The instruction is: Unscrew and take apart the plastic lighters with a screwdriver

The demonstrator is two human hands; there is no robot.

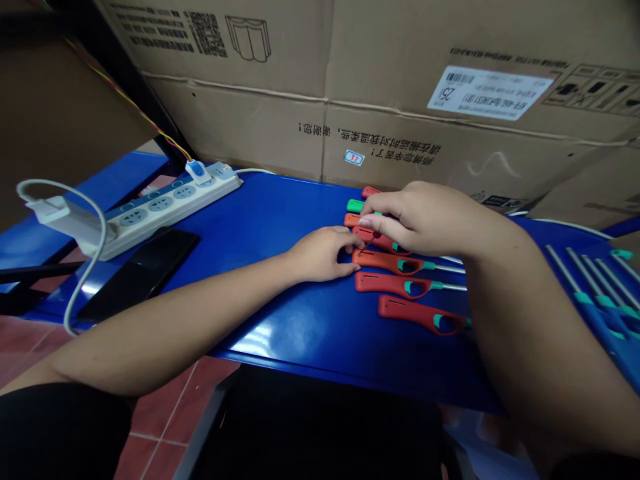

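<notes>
On blue table [305, 313]: pinching pin [368, 245] in right hand [425, 217], orange lighter's [385, 261] nine-o'clock end in left hand [321, 255]; if loose, could skid.

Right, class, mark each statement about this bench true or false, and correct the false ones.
1. Printed cardboard stands behind the row of lighters. True.
2. The phone lies to the right of the row. False: it lies to the left, beside the power strip.
3. The left hand is at the end of an orange lighter. True.
4. Every lighter body in the row is green. False: most are red or orange.
</notes>
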